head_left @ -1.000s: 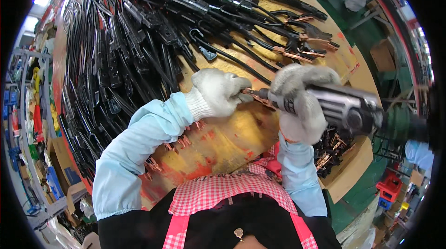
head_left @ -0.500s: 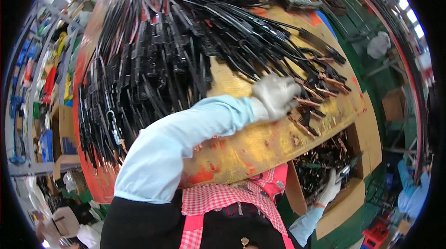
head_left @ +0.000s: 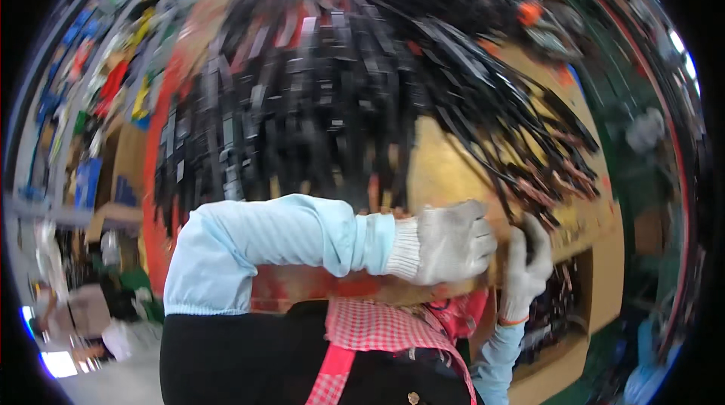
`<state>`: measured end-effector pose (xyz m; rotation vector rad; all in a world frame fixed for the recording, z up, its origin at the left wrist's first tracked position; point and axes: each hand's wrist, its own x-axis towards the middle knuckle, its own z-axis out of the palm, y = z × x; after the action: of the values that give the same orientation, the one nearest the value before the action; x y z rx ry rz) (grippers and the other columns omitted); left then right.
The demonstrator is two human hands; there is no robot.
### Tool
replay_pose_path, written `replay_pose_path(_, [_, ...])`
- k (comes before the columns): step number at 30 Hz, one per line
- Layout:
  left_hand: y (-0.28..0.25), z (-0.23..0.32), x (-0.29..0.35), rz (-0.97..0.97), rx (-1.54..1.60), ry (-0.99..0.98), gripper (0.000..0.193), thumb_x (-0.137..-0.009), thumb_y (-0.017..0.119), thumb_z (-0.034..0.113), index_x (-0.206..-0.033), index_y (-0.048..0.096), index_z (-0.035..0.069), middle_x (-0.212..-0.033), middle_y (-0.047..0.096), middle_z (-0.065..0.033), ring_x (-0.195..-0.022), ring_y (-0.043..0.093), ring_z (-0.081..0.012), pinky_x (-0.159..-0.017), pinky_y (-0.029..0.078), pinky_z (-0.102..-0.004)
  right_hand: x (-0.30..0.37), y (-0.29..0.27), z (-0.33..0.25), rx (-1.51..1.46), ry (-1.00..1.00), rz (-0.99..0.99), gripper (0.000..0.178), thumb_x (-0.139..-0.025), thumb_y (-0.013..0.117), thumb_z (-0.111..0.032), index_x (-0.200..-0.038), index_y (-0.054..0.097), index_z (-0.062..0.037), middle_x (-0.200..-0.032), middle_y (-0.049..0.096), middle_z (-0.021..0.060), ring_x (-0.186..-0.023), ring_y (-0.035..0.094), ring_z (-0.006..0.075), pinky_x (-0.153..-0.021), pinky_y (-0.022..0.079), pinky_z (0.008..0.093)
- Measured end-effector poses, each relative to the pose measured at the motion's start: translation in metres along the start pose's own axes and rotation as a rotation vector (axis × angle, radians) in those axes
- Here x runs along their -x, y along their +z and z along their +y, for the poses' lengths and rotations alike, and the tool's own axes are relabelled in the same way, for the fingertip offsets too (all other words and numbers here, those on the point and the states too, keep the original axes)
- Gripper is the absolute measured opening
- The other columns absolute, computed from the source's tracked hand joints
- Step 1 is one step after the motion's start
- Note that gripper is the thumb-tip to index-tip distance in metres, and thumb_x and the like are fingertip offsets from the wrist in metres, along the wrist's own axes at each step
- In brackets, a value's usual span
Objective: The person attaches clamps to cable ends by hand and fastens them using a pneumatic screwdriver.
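Note:
My left hand (head_left: 457, 244), in a pale work glove, is just above the front edge of the worktable (head_left: 442, 163). Its fingers are curled closed, and whatever is inside them is hidden. Close to its right is my right hand (head_left: 529, 265), gloved too, with thumb and fingers bent toward each other at the lower end of a black cable (head_left: 498, 186). Motion blur softens that contact. A dense spread of black cables (head_left: 302, 103) covers most of the tabletop. Beyond my hands, several cable ends with copper-coloured tips (head_left: 540, 190) lie at the right.
An open cardboard box (head_left: 608, 284) with dark and coppery pieces stands below the table's right front edge. Loaded shelves (head_left: 83, 103) line the left side. An orange object (head_left: 530, 12) sits at the far right of the table.
My left hand has come nearer to me, off the copper-tipped ends. My right hand has risen from the box to the table edge; the metal tool it held no longer shows. The view has shifted.

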<state>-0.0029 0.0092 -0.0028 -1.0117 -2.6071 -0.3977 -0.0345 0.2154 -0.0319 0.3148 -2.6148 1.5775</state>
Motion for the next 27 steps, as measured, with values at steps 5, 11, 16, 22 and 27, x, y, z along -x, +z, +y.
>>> replay_pose_path(5, [-0.047, -0.039, 0.064, -0.206, -0.202, -0.275, 0.020, -0.073, 0.065, 0.028, -0.079, 0.072, 0.011, -0.091, 0.070, -0.0054, -0.095, 0.064, -0.0271, -0.087, 0.051, -0.0394, -0.045, 0.098, -0.033, 0.093, -0.185, -0.472, 0.044, -0.094, 0.064, -0.023, -0.129, 0.059, 0.0027, -0.125, 0.065, 0.0205, -0.115, 0.063, 0.0308, -0.100, 0.047, 0.0383])
replay_pose_path(11, [-0.035, -0.044, 0.105, -0.044, -0.218, -0.164, 0.042, -0.085, 0.061, 0.046, -0.094, 0.074, 0.006, -0.106, 0.070, -0.0071, -0.122, 0.054, -0.0354, -0.104, 0.049, -0.0434, -0.082, 0.149, -0.028, 0.371, -0.194, -0.530, 0.065, -0.094, 0.065, -0.035, -0.142, 0.044, 0.0031, -0.135, 0.057, 0.0253, -0.125, 0.056, 0.0352, -0.105, 0.042, 0.0397])
replay_pose_path(16, [-0.025, -0.040, 0.112, -0.050, -0.057, -0.372, 0.054, -0.089, 0.059, 0.054, -0.095, 0.073, 0.002, -0.109, 0.070, -0.0094, -0.127, 0.048, -0.0381, -0.095, 0.055, -0.0451, -0.064, 0.155, -0.060, 0.498, -0.236, -0.547, 0.060, -0.095, 0.061, -0.027, -0.145, 0.042, -0.0011, -0.138, 0.055, 0.0208, -0.124, 0.055, 0.0321, -0.104, 0.041, 0.0381])
replay_pose_path(22, [-0.009, -0.054, 0.104, -0.034, -0.127, -0.243, 0.055, -0.090, 0.057, 0.054, -0.094, 0.074, 0.002, -0.104, 0.070, -0.0104, -0.123, 0.051, -0.0388, -0.085, 0.059, -0.0470, -0.077, 0.139, -0.023, 0.157, -0.184, -0.502, 0.048, -0.101, 0.048, -0.021, -0.143, 0.044, 0.0034, -0.138, 0.056, 0.0203, -0.120, 0.057, 0.0306, -0.103, 0.042, 0.0363])
replay_pose_path(27, [0.000, -0.051, 0.105, -0.011, -0.218, -0.262, 0.050, -0.091, 0.056, 0.053, -0.092, 0.074, 0.006, -0.098, 0.071, -0.0066, -0.114, 0.056, -0.0387, -0.090, 0.056, -0.0469, -0.091, 0.126, -0.005, 0.149, -0.162, -0.599, 0.048, -0.104, 0.045, -0.021, -0.143, 0.043, 0.0070, -0.133, 0.059, 0.0217, -0.117, 0.059, 0.0282, -0.100, 0.045, 0.0342])
